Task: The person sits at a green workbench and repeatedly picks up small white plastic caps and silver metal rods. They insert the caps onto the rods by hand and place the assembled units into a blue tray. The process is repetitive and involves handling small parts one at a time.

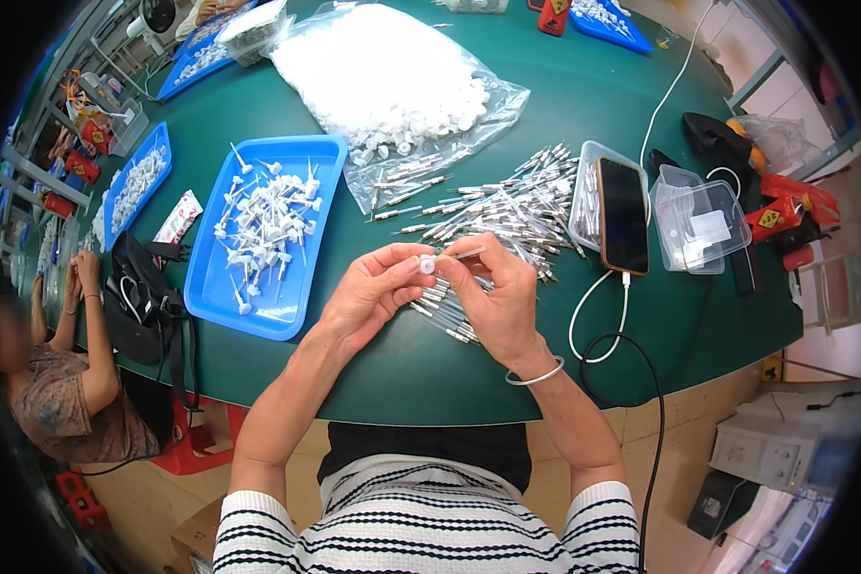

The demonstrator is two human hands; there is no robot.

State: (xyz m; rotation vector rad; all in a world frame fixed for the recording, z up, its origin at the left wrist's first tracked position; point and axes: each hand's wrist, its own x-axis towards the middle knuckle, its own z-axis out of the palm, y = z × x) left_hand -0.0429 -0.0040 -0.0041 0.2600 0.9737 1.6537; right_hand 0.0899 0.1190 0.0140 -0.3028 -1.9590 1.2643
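Over the table's near middle, my left hand (pixel 373 292) pinches a small round white plastic cap (pixel 427 264) between thumb and fingertips. My right hand (pixel 499 301) is closed on a thin translucent rod (pixel 471 253), its thumb and fingertips meeting the cap's right side. Whether the rod's end sits in the cap cannot be made out. Just beyond my right hand lies a loose pile of similar thin rods with metallic ends (pixel 493 210), some of them under my hands. To the left, a blue tray (pixel 206 297) holds many white caps with thin stems joined to them.
A large clear bag (pixel 383 77) of white caps lies at the back. On the right, a phone (pixel 624 215) with a white cable rests against a clear plastic box (pixel 588 158); an opened clear container (pixel 703 225) stands beyond. A black bag (pixel 134 297) and a seated person (pixel 77 383) are left.
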